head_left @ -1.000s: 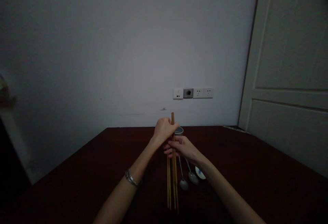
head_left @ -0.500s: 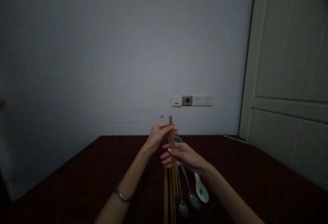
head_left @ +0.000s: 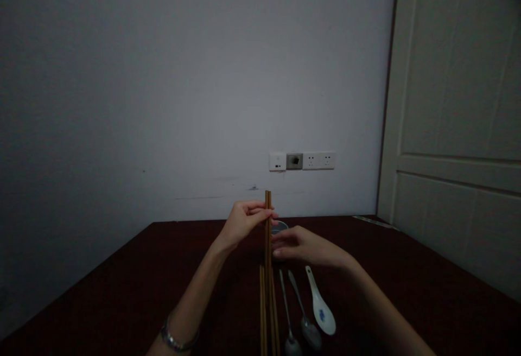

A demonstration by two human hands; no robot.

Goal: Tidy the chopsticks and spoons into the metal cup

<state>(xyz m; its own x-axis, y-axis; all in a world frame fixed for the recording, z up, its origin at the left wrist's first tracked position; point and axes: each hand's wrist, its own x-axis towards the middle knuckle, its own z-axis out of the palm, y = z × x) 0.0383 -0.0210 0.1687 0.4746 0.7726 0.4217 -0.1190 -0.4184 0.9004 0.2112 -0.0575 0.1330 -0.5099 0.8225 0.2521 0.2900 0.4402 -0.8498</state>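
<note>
right hand has drawn its thumb off the held chopsticks, fingers loosely curled beside them, contact unclear; left hand has its fingers pinched round the pair near the top, before the cup; a slack pinch could let them slip

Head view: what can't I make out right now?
All in the head view:
Cup: body largely hidden by the right hand; contents too dark to tell.
Held chopsticks: lower ends lost among the other chopsticks.
Other chopsticks: near ends cut off by bottom edge.
Left metal spoon: bowl tip cut off by bottom edge.
</note>
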